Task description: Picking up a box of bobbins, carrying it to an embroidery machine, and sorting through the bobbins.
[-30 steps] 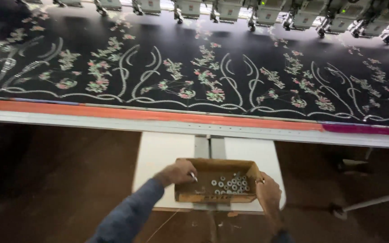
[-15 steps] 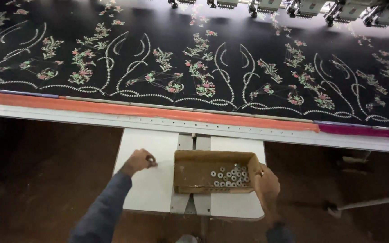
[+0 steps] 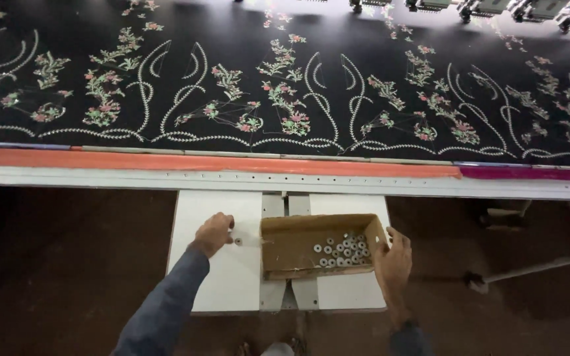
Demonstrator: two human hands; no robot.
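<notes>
Left hand [image 3: 212, 232] curled loosely on white table [image 3: 222, 283], fingertips beside small round bobbin [image 3: 238, 241]. Cardboard box [image 3: 285, 247] just right, holding more bobbins [image 3: 343, 250]. Right hand [image 3: 394, 264] gripping box's right wall.

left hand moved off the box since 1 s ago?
Yes. The left hand was gripping the left wall of the cardboard box; now it rests on the white shelf left of the box, apart from it, by a small bobbin.
</notes>
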